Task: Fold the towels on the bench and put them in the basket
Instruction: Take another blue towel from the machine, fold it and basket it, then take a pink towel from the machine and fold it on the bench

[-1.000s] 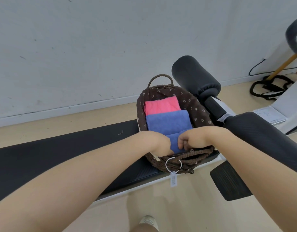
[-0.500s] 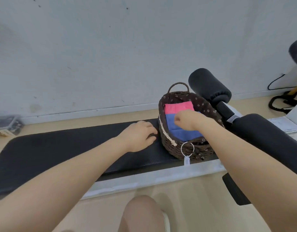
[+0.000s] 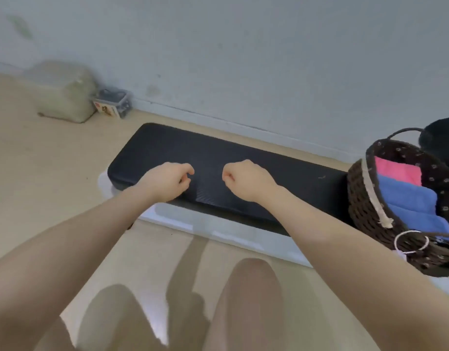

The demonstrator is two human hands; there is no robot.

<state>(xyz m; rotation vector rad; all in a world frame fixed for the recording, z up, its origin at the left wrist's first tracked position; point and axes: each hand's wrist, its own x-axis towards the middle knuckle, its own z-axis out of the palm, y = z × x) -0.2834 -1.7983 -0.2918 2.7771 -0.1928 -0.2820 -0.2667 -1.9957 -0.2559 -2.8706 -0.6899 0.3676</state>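
Observation:
A long black padded bench (image 3: 243, 153) stretches across the middle, and no towel lies on its visible top. At its right end stands a dark brown wicker basket (image 3: 360, 198) with a flowered lining. Inside it a folded pink towel (image 3: 398, 171) lies at the back and a folded blue towel (image 3: 408, 201) in front. My left hand (image 3: 167, 182) and my right hand (image 3: 246, 179) hover side by side over the bench's near edge, well left of the basket. Both have curled fingers and hold nothing.
A black foam roller (image 3: 443, 138) sits behind the basket at the right edge. On the floor by the wall at the far left are a pale green sack (image 3: 63, 95) and a small clear box (image 3: 113, 103). My knees (image 3: 248, 300) are below the bench.
Both hands have left the basket and moved left over the bare bench. My view has swung left, so the basket now sits at the right edge.

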